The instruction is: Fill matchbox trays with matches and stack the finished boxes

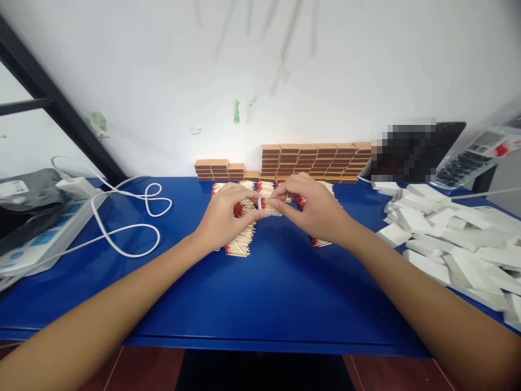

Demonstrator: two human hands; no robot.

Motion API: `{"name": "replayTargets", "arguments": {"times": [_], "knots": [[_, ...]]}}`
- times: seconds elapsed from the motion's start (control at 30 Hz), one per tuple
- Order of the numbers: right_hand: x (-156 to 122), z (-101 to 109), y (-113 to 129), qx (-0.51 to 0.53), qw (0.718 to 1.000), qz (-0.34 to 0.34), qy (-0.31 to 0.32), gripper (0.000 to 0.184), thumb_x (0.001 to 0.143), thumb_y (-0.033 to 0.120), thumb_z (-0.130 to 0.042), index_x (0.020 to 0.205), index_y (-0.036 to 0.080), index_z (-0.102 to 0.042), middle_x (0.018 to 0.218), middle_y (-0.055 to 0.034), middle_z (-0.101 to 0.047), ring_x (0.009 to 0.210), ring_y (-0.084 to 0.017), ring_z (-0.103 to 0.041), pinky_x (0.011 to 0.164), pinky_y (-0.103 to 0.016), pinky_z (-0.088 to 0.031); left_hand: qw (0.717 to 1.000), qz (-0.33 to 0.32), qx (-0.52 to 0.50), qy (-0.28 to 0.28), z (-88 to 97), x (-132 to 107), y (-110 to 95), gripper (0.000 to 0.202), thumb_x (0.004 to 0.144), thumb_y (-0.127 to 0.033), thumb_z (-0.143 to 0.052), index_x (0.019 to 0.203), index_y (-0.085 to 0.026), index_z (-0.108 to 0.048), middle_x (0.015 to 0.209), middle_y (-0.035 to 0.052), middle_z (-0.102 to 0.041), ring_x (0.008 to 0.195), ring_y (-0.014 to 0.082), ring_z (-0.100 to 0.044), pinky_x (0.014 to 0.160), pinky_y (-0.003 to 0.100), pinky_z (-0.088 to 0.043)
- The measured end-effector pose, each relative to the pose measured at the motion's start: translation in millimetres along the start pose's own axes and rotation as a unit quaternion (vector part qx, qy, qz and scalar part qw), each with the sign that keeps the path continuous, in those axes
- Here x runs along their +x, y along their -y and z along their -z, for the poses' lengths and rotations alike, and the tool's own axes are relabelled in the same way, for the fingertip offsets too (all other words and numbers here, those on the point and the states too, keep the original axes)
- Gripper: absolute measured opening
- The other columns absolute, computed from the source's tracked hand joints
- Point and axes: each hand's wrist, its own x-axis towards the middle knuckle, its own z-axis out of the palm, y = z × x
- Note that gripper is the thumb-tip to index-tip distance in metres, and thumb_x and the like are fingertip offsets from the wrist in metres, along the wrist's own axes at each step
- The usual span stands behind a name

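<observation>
Over the middle of the blue table (260, 304), my left hand (223, 214) is closed on a small white matchbox tray (259, 203), its thumb along the near side. My right hand (313, 203) meets it from the other side, thumb and fingers pinched on red-tipped matches (266, 204) in the tray. The fingers partly cover the tray's contents. Beneath and beside my left hand lies a pile of loose matches (242, 241). Another pile of matches (321, 242) is partly hidden under my right hand, and further matches show between and behind both hands.
Stacked matchboxes (313, 162) line the wall, with a lower stack (211, 168) at their left. A heap of white trays (443, 233) covers the right side. Beyond it leans a dark, partly blurred tablet-like object (439, 155). On the left are a white cable (126, 254) and a power strip (44, 247).
</observation>
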Motion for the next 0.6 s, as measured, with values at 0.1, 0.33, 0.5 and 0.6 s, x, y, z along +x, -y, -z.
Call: {"name": "replayTargets", "arguments": {"times": [0.1,0.33,0.5,0.6], "knots": [[-0.9,-2.3,-2.2,-0.007,1.000,-0.011,-0.012,0.008,0.100,0.031,-0.068,0.095,0.026,-0.071,0.090,-0.0056,-0.073,0.093,-0.026,-0.060,0.082,-0.041,-0.044,1.000,0.001,-0.010,-0.003,-0.4,-0.3,-1.1,0.033,0.093,-0.055,-0.084,0.106,-0.026,-0.080,0.104,0.0054,-0.083,0.101,0.0260,-0.074,0.096,0.043,-0.056],[-0.6,-6.0,-3.2,0.023,0.998,-0.054,-0.032,0.008,0.098,0.034,-0.070,0.098,0.025,-0.070,0.094,-0.0065,-0.072,0.091,-0.025,-0.062,0.077,-0.038,-0.047,1.000,0.005,-0.021,-0.008,-0.3,-0.6,-3.1,0.030,0.092,-0.051,-0.086,0.108,-0.027,-0.080,0.108,0.0049,-0.083,0.103,0.0262,-0.074,0.099,0.045,-0.056],[0.9,0.0,-8.6,0.072,0.993,-0.092,-0.032,0.026,0.094,0.047,-0.074,0.107,0.025,-0.074,0.104,-0.0087,-0.075,0.090,-0.024,-0.064,0.075,-0.039,-0.053,0.998,0.047,-0.027,-0.032,1.8,0.9,-1.7,0.030,0.094,-0.055,-0.084,0.104,-0.026,-0.081,0.106,0.0054,-0.084,0.103,0.0271,-0.075,0.094,0.044,-0.058],[0.1,0.7,-11.2,0.119,0.984,-0.130,0.030,0.044,0.087,0.057,-0.081,0.116,0.024,-0.074,0.099,-0.0068,-0.075,0.080,-0.021,-0.064,0.066,-0.036,-0.053,0.997,0.062,-0.033,-0.042,2.4,1.6,0.0,0.028,0.095,-0.052,-0.082,0.103,-0.026,-0.081,0.107,0.0051,-0.084,0.105,0.0270,-0.076,0.096,0.045,-0.058]]}}
